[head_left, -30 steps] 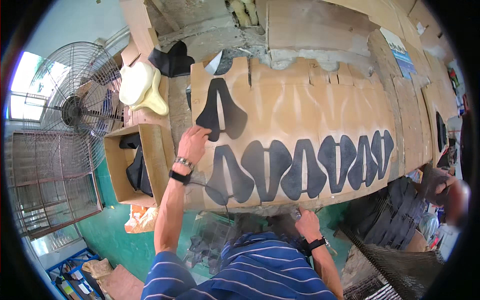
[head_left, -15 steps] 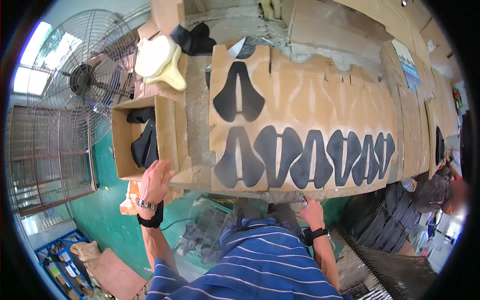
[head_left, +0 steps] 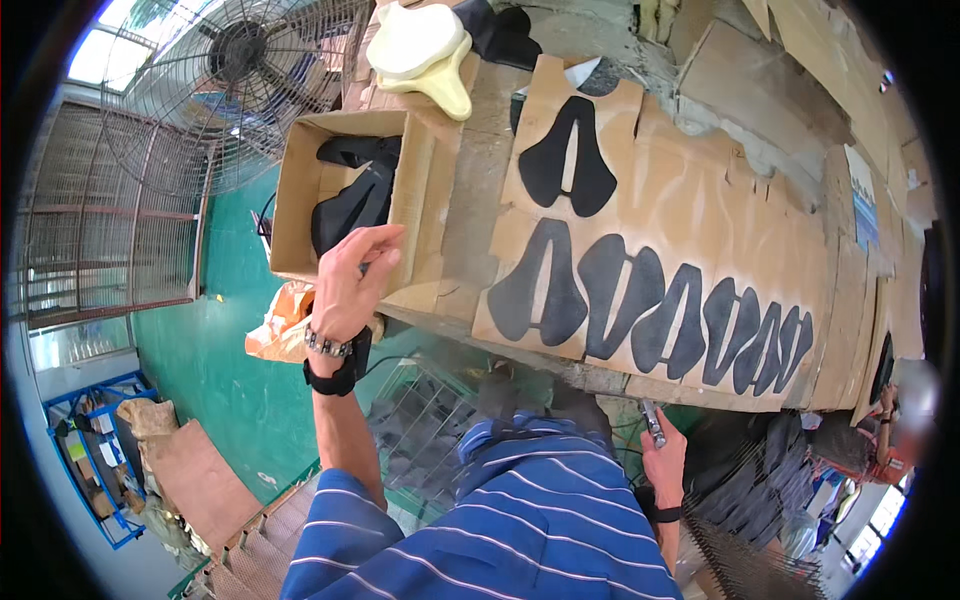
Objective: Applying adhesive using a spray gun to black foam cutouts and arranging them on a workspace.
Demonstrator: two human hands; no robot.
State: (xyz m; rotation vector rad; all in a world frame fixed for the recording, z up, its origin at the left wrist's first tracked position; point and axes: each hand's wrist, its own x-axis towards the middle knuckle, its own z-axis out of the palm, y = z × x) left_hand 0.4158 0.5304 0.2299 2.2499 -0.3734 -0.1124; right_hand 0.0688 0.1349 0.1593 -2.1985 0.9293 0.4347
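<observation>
My left hand (head_left: 352, 275) is over the near right corner of an open cardboard box (head_left: 290, 200), fingers loosely bent, thumb apart, with nothing seen in them. Black cut pieces (head_left: 355, 205) lie folded in that box. Low at the table's front edge, my right hand (head_left: 665, 465) is closed round a silver metal spray gun (head_left: 653, 425), of which only the front part shows. On a cardboard sheet (head_left: 690, 200) lie several flat black slotted saddle-shaped pieces: one (head_left: 568, 160) alone at the back, the others in a row (head_left: 668, 325) along the front.
Cream saddle-shaped pads (head_left: 425, 50) lie stacked behind the box, beside black material (head_left: 505, 35). A large wire-caged fan (head_left: 235, 60) stands at the far left. Below the table is a wire crate (head_left: 420, 410) of dark pieces. Another person (head_left: 885, 430) is at the far right.
My view has turned, shifting the table to the right. My left hand has lifted from the box's near edge, its fingers now bent. The spray gun in my right hand shows more.
</observation>
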